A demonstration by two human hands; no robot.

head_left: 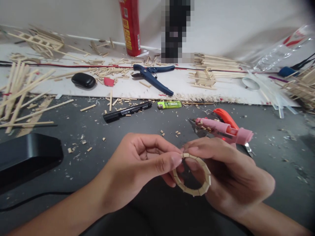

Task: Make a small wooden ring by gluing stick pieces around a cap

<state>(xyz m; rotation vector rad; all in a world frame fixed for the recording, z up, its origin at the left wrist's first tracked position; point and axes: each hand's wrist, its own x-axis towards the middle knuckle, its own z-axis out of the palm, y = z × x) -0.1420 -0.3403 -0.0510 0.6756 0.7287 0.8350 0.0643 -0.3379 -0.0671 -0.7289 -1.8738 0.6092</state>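
Observation:
A small ring of short wooden segments [194, 190] is held low in the middle of the head view, above the dark floor. My left hand [142, 167] pinches its top left edge between thumb and forefinger. My right hand [228, 177] cups the ring from the right, with fingers curled behind it and the forefinger on its top. Both hands are closed on the ring. Just beyond my right hand lies a pink glue gun [221, 129] with an orange trigger.
A black marker [126, 112] and a green lighter [169, 104] lie ahead. Blue cutters [151, 76], wooden sticks [22, 85], offcuts and a black case [83, 80] lie on the white board [137, 88]. A red can [130, 26] stands behind. A black box [27, 157] sits left.

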